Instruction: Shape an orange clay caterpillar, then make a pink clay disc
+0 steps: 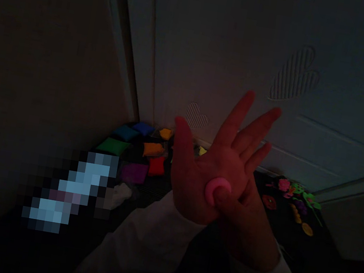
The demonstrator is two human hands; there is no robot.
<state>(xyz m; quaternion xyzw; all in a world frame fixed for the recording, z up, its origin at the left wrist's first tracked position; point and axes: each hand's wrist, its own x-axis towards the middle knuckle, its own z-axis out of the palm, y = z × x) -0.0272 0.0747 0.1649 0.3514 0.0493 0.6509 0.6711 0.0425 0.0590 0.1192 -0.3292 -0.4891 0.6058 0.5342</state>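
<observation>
Across my spread left hand [211, 167], my right hand [246, 222], fingers hidden, thumbs down a pink disc [209, 191], perhaps light, soft clay in this gloom; pinch its rim.

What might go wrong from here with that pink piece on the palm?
The pink piece might slip off the left hand, whose open palm looks tilted, if the thumb of the right hand lifts. If it is soft, that thumb, which covers part of it, might dent it unevenly. The dim light could make such flaws easy to miss.
</observation>
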